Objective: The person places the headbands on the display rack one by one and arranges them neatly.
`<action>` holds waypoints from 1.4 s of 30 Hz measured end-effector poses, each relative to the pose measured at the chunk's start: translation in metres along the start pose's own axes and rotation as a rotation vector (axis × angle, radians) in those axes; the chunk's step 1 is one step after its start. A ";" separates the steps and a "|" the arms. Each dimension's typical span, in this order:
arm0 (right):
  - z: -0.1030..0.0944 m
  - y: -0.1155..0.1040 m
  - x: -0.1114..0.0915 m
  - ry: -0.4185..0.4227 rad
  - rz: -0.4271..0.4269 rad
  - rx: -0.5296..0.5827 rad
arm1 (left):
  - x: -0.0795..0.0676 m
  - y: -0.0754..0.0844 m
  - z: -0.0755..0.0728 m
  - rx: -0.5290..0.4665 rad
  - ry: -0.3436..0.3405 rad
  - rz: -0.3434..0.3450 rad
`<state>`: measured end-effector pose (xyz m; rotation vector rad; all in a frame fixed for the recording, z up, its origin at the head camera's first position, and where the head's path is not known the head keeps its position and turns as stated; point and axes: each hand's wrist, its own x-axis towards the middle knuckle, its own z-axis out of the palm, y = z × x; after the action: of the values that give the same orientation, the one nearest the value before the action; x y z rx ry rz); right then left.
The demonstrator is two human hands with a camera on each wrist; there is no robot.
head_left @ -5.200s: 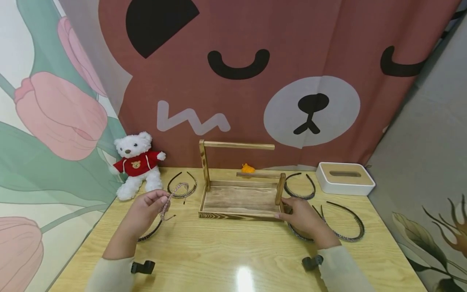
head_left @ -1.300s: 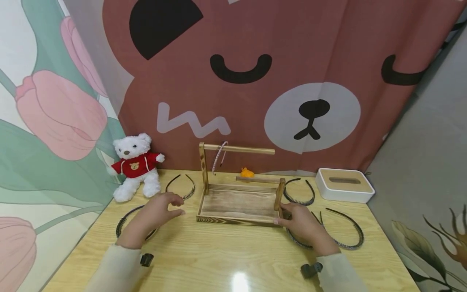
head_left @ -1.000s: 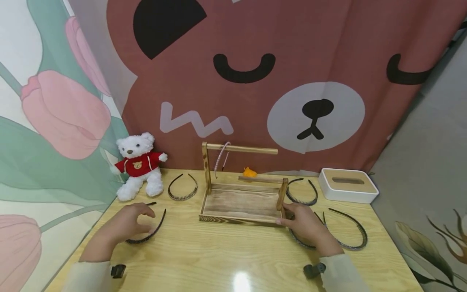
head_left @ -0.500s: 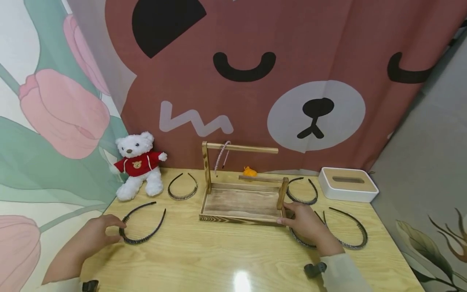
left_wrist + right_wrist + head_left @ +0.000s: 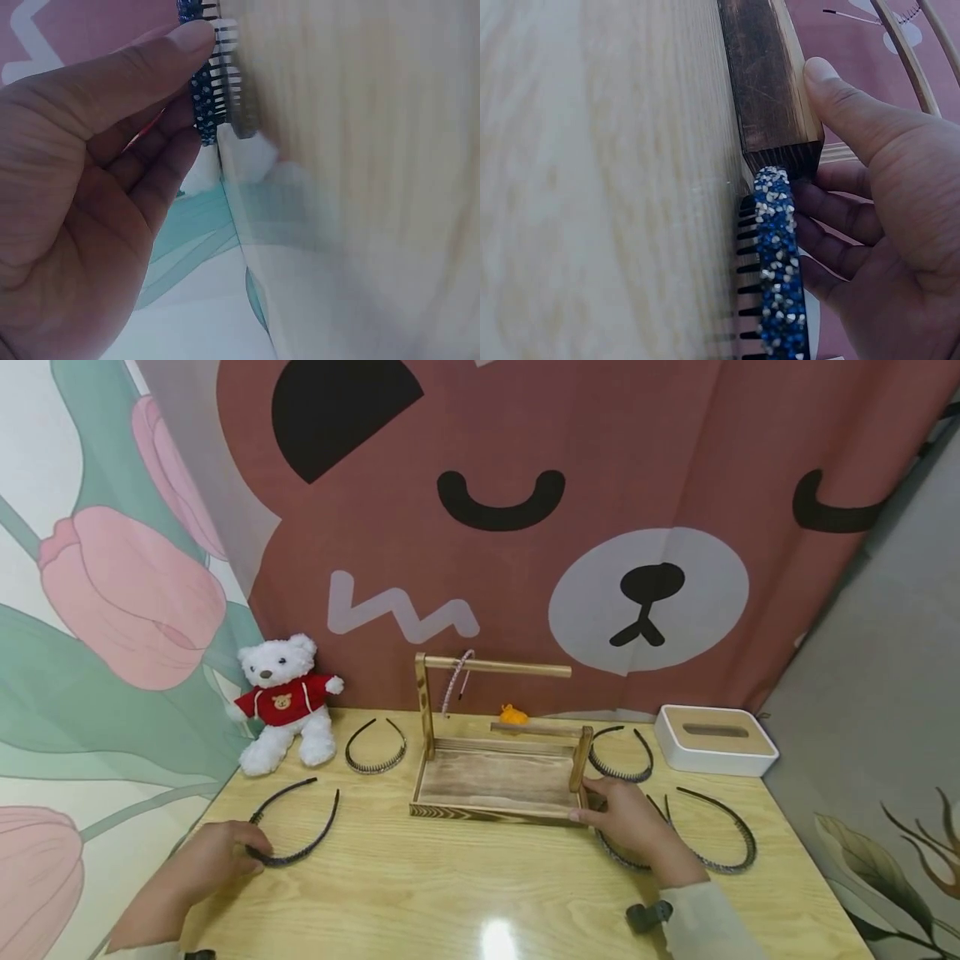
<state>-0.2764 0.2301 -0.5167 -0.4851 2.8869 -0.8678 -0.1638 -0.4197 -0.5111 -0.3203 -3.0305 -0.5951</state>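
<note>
On the left of the table, my left hand (image 5: 217,858) pinches a dark toothed headband (image 5: 285,862) at its curved side. The left wrist view shows thumb and fingers on this navy, white-speckled headband (image 5: 204,101), its teeth facing the table. My right hand (image 5: 630,822) grips the right front corner of a wooden tray rack (image 5: 487,781), thumb at the front and fingers round the side. A pinkish headband (image 5: 453,681) hangs near the left end of the rack's upper bar. Just beside the right fingers lies a blue-and-silver glittery headband (image 5: 780,262), partly hidden under that hand in the head view.
A black headband (image 5: 375,768) lies left of the rack; others, one at the back (image 5: 622,775) and one at far right (image 5: 738,835), lie right. A white teddy bear (image 5: 288,702), a tissue box (image 5: 716,747) and an orange object (image 5: 513,715) stand along the back.
The pinkish headband, earlier in my left hand, now hangs on the upper bar. My left hand has moved left and down to the dark headband and taken hold of it. My right hand stays put.
</note>
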 end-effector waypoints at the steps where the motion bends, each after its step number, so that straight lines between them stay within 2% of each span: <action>1: 0.000 0.000 0.000 0.001 -0.003 -0.003 | 0.001 0.001 0.001 -0.003 -0.003 0.016; 7: -0.001 0.000 0.000 0.015 -0.003 -0.005 | 0.001 0.015 0.007 0.036 -0.015 0.097; 11: 0.001 0.002 0.000 0.015 -0.006 -0.004 | -0.002 0.031 0.006 0.044 -0.060 0.104; 15: 0.003 0.004 -0.001 0.013 -0.008 0.004 | -0.006 0.053 -0.003 0.019 -0.083 0.116; 18: 0.003 0.006 -0.002 0.020 -0.005 0.008 | -0.005 0.072 -0.015 -0.041 -0.057 0.103; 23: 0.002 0.006 -0.002 0.026 -0.008 0.000 | 0.004 0.095 -0.030 -0.228 0.020 0.032; 26: 0.002 0.004 -0.002 0.013 -0.011 0.002 | 0.011 0.103 -0.032 -0.337 0.050 -0.056; 29: 0.002 0.001 -0.002 0.004 -0.007 0.009 | 0.020 0.109 -0.030 -0.453 0.080 -0.180; 31: 0.002 0.000 -0.001 0.003 -0.010 0.005 | 0.027 0.112 -0.029 -0.564 0.106 -0.255; 33: 0.002 -0.001 -0.002 0.002 -0.003 0.005 | 0.032 0.116 -0.028 -0.737 0.141 -0.305; 35: 0.002 -0.001 -0.002 -0.001 -0.006 0.002 | 0.036 0.120 -0.026 -0.947 0.188 -0.303; 38: 0.002 0.000 -0.001 0.001 -0.004 -0.004 | 0.039 0.129 -0.026 -1.248 0.240 -0.206; 40: 0.002 0.001 0.000 0.004 -0.010 -0.010 | 0.041 0.136 -0.028 -1.361 0.253 -0.141; 42: 0.002 0.001 0.000 0.008 -0.012 -0.019 | 0.044 0.142 -0.031 -1.412 0.251 -0.108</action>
<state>-0.2766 0.2297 -0.5195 -0.5021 2.9050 -0.8460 -0.1772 -0.2941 -0.4269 -0.0590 -1.8679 -2.4003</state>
